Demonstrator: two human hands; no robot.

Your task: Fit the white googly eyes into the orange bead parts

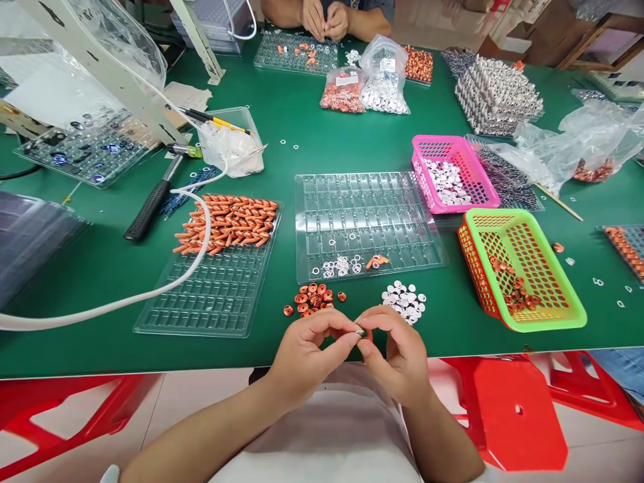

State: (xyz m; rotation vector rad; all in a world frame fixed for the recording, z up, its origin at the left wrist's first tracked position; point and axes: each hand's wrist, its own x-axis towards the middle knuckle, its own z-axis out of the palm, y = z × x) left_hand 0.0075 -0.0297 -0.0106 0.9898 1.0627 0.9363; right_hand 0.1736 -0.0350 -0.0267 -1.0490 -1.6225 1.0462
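My left hand (310,355) and my right hand (397,352) meet at the front edge of the green table (272,141). Their fingertips pinch a small dark and orange part (363,333) between them; its details are mostly covered. Just beyond lie a pile of orange round pieces (312,297) on the left and white discs (404,300) on the right. Behind these, a clear tray (372,215) carries white rings (343,265) and an orange piece (377,261). Rows of orange parts (236,221) fill the upper half of another clear tray (201,295).
A green basket (563,288) and a pink basket (453,142) stand at the right. A hammer (151,204) and a white hose (135,295) lie left. Bagged parts (385,77) are farther back, near another person's hands (325,20). A red stool (518,416) is below.
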